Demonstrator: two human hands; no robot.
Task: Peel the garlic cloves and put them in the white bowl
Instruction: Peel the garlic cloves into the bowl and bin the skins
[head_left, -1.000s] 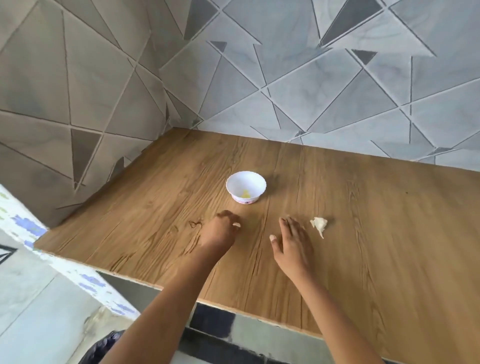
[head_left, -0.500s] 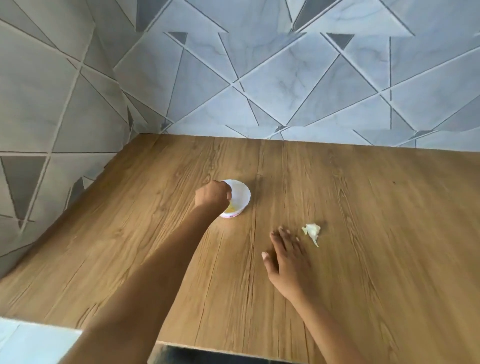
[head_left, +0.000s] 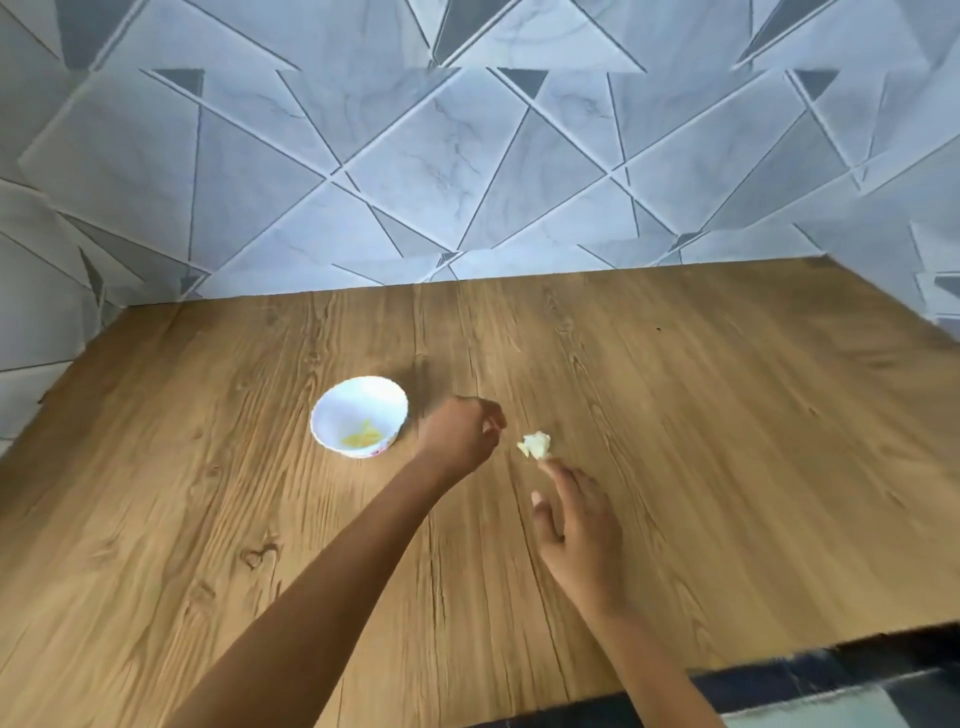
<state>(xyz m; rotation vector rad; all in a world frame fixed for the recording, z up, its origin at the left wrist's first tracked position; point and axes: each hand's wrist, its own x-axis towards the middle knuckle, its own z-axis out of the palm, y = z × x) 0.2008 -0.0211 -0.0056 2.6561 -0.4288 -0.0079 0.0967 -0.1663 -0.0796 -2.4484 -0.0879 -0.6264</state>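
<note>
Head view: a white bowl (head_left: 357, 402) stands on the wooden table (head_left: 727, 467), left of the frame's centre, with a few yellowish peeled cloves (head_left: 363, 440) lying in its bottom. Just right of the bowl, at mid-frame, is the left hand (head_left: 461, 434). Its fingers are curled in, clenched loosely, and nothing shows in them. A small pale lump of garlic (head_left: 535, 445) lies on the table right of that hand, close to it but apart. The right hand (head_left: 582, 525) lies below the garlic with its fingers stretched out and slack, gripping nothing. Its forefinger tip comes up to the garlic's lower edge, but the blur hides whether it touches. Grey triangle-patterned tiles (head_left: 415, 156) fill the upper half of the frame behind the table.
</note>
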